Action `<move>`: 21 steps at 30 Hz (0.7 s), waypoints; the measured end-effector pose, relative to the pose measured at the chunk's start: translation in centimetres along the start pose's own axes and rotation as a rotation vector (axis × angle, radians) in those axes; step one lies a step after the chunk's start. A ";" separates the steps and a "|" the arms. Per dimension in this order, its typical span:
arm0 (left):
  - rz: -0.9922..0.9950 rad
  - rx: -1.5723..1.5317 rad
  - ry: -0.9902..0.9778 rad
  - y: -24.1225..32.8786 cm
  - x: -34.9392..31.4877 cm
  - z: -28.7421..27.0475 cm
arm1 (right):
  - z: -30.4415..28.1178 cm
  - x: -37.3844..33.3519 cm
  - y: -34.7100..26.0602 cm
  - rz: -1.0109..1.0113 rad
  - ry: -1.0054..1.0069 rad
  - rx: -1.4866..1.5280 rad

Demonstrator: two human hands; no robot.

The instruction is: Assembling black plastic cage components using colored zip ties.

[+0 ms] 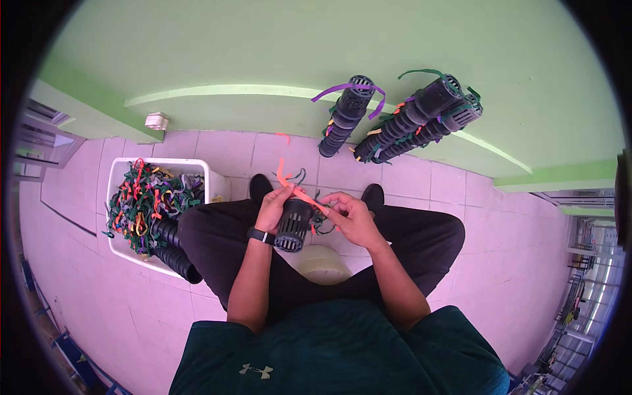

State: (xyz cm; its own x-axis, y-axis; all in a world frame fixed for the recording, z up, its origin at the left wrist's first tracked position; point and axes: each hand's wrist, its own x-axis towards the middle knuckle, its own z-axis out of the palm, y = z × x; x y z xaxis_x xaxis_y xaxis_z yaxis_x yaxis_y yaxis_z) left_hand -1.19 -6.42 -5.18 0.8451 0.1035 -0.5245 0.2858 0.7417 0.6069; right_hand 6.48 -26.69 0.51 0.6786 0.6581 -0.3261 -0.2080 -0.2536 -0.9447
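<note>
Between my knees is a black slotted plastic pot (293,227), its slatted end tipped toward me. An orange fabric strip (304,196) stretches across the pot's far rim. My left hand (270,209) is closed beside the pot, pinching the strip between thumb and finger, with one end sticking up beyond. On the other side, my right hand (354,218) pinches the strip's other part near the rim. Dark green strips (324,222) dangle by the pot next to my right fingers. Whether my left fingers also grip the pot's wall is hidden.
At my left stands a white bin (209,181) heaped with coloured strips (155,197) and black pots (172,253). Stacks of black pots (345,115) (421,115) lean against the green wall (263,52). One orange scrap (283,137) lies on the tiles. A pale round object (322,264) sits between my legs.
</note>
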 end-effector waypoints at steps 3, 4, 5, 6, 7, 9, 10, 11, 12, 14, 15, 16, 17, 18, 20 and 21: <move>-0.026 0.028 -0.053 -0.1 -0.6 0.0 | -1.9 -3.5 -0.6 0.017 -0.196 0.185; -0.059 0.112 -0.082 -0.3 -0.5 0.0 | -2.2 -4.2 -1.0 0.045 -0.350 0.261; -0.090 0.195 -0.106 -0.6 -0.7 0.1 | -2.0 -5.0 -1.3 0.029 -0.342 0.260; -0.105 0.230 -0.069 -1.3 -1.2 0.3 | -1.5 -5.8 -1.9 -0.009 -0.297 0.421; -0.100 0.243 -0.070 -1.8 -1.7 0.4 | -0.9 -6.5 -2.6 -0.047 -0.254 0.587; -0.138 0.153 -0.018 -2.7 -2.3 0.2 | -1.2 -6.3 -3.2 -0.084 -0.185 0.559; -0.117 0.120 0.029 -3.2 -2.7 0.5 | -1.7 -6.1 -3.0 -0.129 -0.106 0.428; -0.116 0.132 0.035 -3.6 -3.4 0.2 | -2.1 -5.9 -2.7 -0.173 -0.030 0.298; 0.003 0.248 0.109 -4.1 -4.3 -0.3 | -2.3 -5.6 -1.9 -0.202 0.009 0.369; 0.198 0.545 0.208 -4.3 -7.3 0.6 | -3.0 -5.7 -3.3 -0.344 0.124 0.201; 0.331 0.803 0.216 -4.4 -9.4 1.3 | -3.2 -5.8 -3.8 -0.481 0.238 0.018; 0.350 0.978 0.109 -5.1 -11.2 0.1 | -3.0 -5.7 -3.8 -0.575 0.321 -0.001; 0.223 1.279 0.057 -3.8 -14.0 2.0 | -3.1 -6.1 -4.0 -0.574 0.333 0.001; 0.257 1.305 -0.041 -3.8 -16.3 2.6 | -3.0 -6.6 -4.7 -0.562 0.317 0.110; 0.070 1.316 -0.171 -2.2 -19.2 3.6 | -3.3 -7.7 -5.1 -0.552 0.318 0.210; -0.035 1.273 -0.246 -1.0 -19.9 3.5 | -3.5 -8.3 -5.1 -0.453 0.303 0.314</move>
State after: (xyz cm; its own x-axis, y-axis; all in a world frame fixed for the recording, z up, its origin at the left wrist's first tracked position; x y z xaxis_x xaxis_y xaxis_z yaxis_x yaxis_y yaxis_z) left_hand -16.74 -11.55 6.76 0.8499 -0.1273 -0.5113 0.4207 -0.4202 0.8040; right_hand 4.39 -33.34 8.20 0.9078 0.4096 0.0898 -0.0189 0.2540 -0.9670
